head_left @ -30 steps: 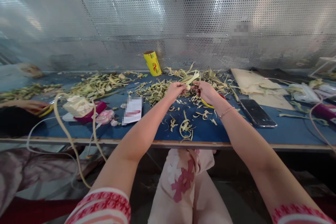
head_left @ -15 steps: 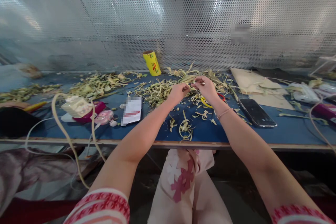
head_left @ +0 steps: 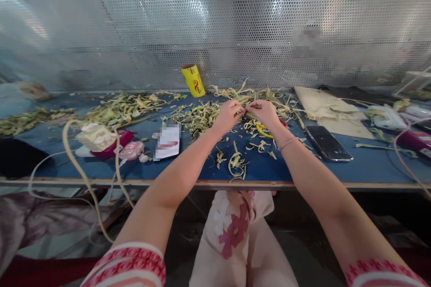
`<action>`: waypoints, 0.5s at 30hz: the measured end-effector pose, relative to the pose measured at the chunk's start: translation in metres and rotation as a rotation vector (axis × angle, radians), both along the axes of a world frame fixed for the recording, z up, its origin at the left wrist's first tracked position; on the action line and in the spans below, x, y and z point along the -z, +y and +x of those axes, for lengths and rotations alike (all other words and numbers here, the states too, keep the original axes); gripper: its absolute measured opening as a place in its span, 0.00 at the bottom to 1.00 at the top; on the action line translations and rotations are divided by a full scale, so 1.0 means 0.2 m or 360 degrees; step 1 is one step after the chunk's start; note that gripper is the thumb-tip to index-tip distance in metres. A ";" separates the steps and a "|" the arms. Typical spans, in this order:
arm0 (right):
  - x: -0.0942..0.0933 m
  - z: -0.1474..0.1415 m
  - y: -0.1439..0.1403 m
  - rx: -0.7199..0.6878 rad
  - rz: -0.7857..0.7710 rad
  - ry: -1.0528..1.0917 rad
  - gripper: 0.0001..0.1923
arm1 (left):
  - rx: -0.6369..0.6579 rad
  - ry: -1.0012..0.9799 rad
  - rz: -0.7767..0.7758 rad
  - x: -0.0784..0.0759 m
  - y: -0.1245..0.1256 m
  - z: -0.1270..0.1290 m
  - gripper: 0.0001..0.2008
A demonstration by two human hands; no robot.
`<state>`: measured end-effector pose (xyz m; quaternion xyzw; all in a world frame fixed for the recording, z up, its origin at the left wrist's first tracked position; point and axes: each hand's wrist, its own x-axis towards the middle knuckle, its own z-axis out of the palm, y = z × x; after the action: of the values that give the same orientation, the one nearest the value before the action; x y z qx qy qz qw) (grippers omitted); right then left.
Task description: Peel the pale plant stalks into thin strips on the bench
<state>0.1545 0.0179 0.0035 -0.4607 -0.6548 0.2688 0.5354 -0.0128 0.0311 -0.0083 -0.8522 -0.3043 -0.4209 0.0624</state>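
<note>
Both hands are meeting above the blue tabletop (head_left: 202, 168), the left hand (head_left: 230, 114) and right hand (head_left: 264, 112) nearly touching at the fingertips, and both sets of fingers are curling in toward their thumbs; whether a strip is sitting pinched between them, I cannot tell, because the knuckles are hiding that spot. Just behind and below them, the pale green leafy strips (head_left: 202, 119) are lying in a loose heap, spreading between the yellow tube (head_left: 193, 80) and the dark phone (head_left: 329, 143). These are looking feather-light, dry and curling, so they are probably bending easily but tearing or crumbling under a hard squeeze; slipping seems the smaller worry, tangling the bigger one. The sensible hold is looking like a gentle fingertip pinch at a strip's thicker end, leaving the thin, frayed parts alone. Nearer the table edge, curled scraps (head_left: 236, 165) are lying scattered, and a yellow loop (head_left: 264, 131) is showing partly beneath the right wrist, what it belongs to being hard to make out.
</note>
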 end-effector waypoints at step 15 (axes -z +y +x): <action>-0.06 0.04 -0.06 0.0271 -0.0124 -0.0585 0.19 | 0.0113 0.0442 0.0430 -0.06 -0.09 0.01 0.14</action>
<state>0.1621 0.0060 0.0159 -0.5760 -0.6894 0.1590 0.4095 -0.0115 0.0137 0.0039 -0.8962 -0.2033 -0.3382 0.2026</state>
